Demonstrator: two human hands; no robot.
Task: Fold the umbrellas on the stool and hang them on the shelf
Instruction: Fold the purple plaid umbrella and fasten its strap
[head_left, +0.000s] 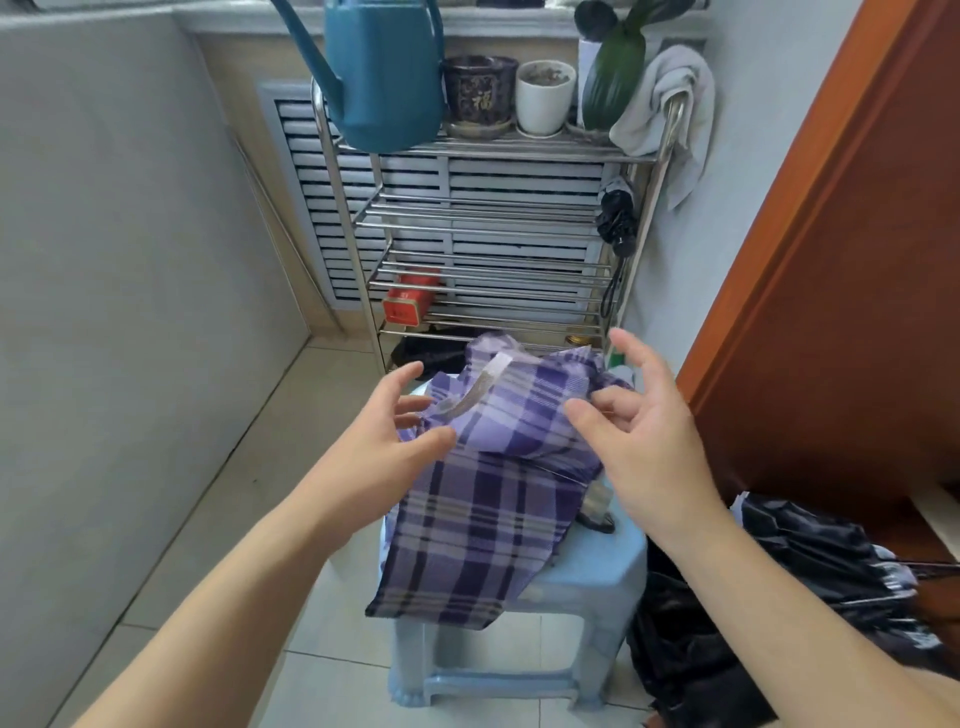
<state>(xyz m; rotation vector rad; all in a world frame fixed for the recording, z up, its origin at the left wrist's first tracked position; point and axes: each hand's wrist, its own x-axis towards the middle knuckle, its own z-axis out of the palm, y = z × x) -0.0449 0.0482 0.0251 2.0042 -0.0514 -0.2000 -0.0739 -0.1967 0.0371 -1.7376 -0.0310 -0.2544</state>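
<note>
Purple plaid umbrella (483, 488) lying loose on the blue stool (587, 571), cloth still floppy, strap (475, 389) sticking up. Left hand (384, 441) and right hand (644, 431) just beside it, fingers spread, gripping nothing. Folding step, probably. Next: gather cloth, wrap strap. Black umbrella (618, 218) hanging on the shelf (488, 208) already. Another black one (810, 561) on floor.

At frame centre, the left hand (387, 441) and right hand (639, 431) hovered open-fingered over the purple plaid umbrella (493, 483) on the blue stool (597, 571).
</note>
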